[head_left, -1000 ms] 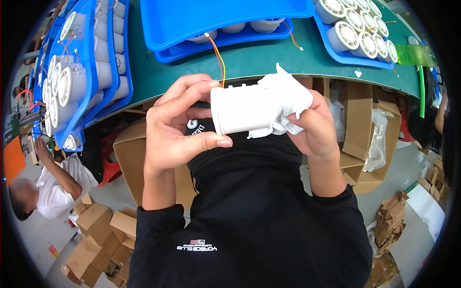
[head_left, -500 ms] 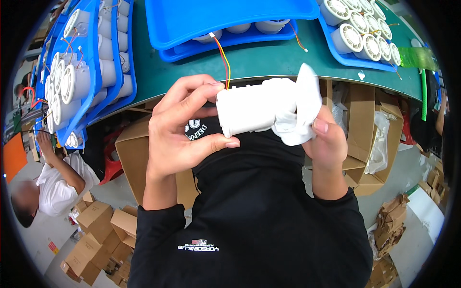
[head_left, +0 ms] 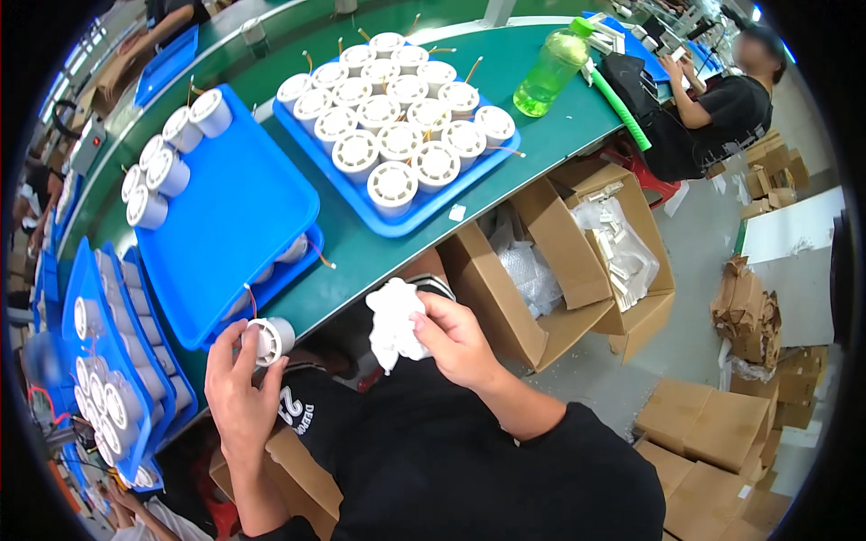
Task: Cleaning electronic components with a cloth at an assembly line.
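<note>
My left hand [head_left: 240,392] grips a white cylindrical plastic unit [head_left: 275,339] with a slotted round end and thin wires. The unit's slotted end is turned toward me, just off the near edge of the green table [head_left: 347,275]. In my right hand [head_left: 456,338] a crumpled white cloth [head_left: 393,323] is pinched, apart from the unit. Beyond the left hand lies a blue tray [head_left: 239,212] with several similar white units [head_left: 167,171] along its far left side. More units show beneath that tray.
Another blue tray [head_left: 392,227] full of white units stands further right. Beside it are a green bottle [head_left: 552,70] and a green tube [head_left: 622,110]. Loaded trays [head_left: 135,388] are stacked at left. Open cardboard boxes [head_left: 492,293] sit below the table edge. A co-worker [head_left: 722,104] sits at far right.
The cloth has come away from the unit, and my hands have moved apart. The unit has turned so its slotted end shows. The view has swung, bringing more of the table in.
</note>
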The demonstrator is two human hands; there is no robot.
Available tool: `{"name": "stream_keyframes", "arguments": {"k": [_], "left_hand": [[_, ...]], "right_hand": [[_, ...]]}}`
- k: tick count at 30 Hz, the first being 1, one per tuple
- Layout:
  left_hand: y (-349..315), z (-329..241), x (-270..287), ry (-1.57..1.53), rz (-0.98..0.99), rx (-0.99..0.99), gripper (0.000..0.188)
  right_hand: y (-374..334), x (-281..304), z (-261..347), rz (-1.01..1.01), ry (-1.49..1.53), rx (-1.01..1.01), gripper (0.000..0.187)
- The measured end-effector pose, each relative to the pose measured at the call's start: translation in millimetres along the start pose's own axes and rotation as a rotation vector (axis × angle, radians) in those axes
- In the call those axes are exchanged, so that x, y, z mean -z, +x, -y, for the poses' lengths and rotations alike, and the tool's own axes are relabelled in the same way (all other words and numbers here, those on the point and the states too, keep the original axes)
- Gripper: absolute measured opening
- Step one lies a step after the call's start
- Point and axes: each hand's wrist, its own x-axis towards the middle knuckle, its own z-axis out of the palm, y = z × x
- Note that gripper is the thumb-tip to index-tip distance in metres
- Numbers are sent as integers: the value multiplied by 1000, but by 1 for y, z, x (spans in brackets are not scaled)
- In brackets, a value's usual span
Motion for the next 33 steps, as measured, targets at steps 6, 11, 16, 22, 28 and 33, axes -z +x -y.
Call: {"name": "stream_keyframes", "arguments": {"k": [6,11,16,22,28,33], "left_hand": [[4,-7,-13,248,-107,-71,51],[-8,-19,-21,263,-387,-82,55],[68,-121,-42,-118,-551,-131,32],[316,-254,-187,-508,25,-184,99],[366,-292,-234,-746,237,-309,75],[324,-321,-190,-373,-21,-875,56]], "right_hand": [[-14,53,3,-347,501,83,34],[-3,108,31,-426,684,198,40],[13,140,57,-490,600,229,39],[34,214,87,-791,579,449,27],[66,275,138,-992,31,811,31],[78,260,172,-981,-289,945,23]]}}
